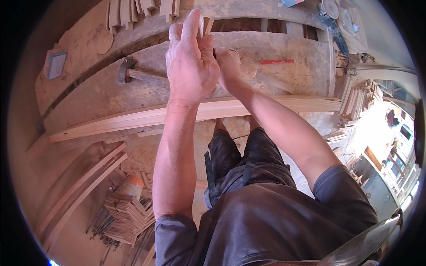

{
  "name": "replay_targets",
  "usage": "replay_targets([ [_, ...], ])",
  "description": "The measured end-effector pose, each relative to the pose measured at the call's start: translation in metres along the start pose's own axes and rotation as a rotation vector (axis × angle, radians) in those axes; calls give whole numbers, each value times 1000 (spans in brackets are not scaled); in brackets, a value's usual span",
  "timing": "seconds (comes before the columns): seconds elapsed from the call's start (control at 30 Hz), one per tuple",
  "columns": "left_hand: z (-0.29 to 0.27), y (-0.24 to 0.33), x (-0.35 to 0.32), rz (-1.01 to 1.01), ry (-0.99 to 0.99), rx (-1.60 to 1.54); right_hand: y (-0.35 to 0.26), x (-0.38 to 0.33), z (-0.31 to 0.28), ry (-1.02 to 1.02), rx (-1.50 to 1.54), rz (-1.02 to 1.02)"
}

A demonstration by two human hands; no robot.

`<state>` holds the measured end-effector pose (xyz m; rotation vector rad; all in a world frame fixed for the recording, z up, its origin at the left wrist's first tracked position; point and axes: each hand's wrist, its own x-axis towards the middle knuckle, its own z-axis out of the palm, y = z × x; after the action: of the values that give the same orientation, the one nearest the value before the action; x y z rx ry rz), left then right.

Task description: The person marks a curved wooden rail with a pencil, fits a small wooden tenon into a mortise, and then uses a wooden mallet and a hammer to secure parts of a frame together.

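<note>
Over the workbench (146,93), my left hand (191,68) grips a small pale wood piece (207,25) that stands up between its thumb and fingers. Close against its right side, my right hand (228,65) is closed. A bit of something dark shows at its thumb side, but my hands hide the rest. Left of my hands lies a hammer (127,71) with a dark head and a wooden handle. On the bench to the right is a flat red pencil (277,61).
A long pale wood length (146,117) runs along the bench's near edge. Wood strips (128,12) lie at the far left, beside a round wood disc (105,43) and a small box (55,64). An angle grinder (333,27) rests far right. Cut strips (126,213) are piled below.
</note>
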<state>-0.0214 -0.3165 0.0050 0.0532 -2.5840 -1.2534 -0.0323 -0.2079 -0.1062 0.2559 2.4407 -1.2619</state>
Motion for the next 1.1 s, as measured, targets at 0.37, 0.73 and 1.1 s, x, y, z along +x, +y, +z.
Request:
replay_targets([
  [0.37,4,5,2,-50,-61,61,14,-18,-4,72,448,125],
  [0.73,-9,2,5,-196,33,47,25,-71,-135,26,1443,260],
  [1.1,-44,139,-77,-616,68,-1307,-29,-156,-227,-267,1651,-301],
])
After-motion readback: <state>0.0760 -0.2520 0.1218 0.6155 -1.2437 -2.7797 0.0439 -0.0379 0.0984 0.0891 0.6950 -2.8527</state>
